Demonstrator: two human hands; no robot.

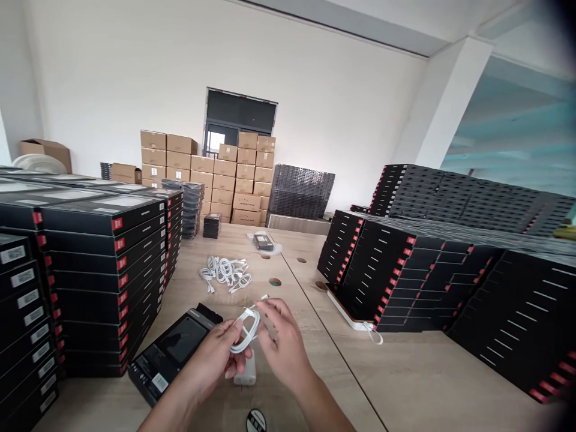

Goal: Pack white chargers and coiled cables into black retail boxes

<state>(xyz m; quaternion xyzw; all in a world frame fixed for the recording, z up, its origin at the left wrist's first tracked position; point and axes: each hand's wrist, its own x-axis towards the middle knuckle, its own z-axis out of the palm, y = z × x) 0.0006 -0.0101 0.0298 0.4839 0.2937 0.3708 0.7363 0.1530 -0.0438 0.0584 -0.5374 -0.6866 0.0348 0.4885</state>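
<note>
A coiled white charging cable (246,341) is gripped in my left hand (220,351), thumb on top of the loops. My right hand (281,336) is at the coil's upper end, its bent fingers on the cable by a plug that pokes out above them. Below the hands a small white block-shaped device (245,373) lies partly hidden on the table. An open black box (173,354) with a dark window panel lies left of my hands, its end flap raised. Farther along the table is a tangled pile of white cables (226,273).
Tall stacks of black boxes with red tabs (108,282) flank the wooden table (288,312) on the left, with more black boxes (382,270) on the right. A round black label (255,421) sits at the near edge. Brown cartons (220,174) stand by the wall.
</note>
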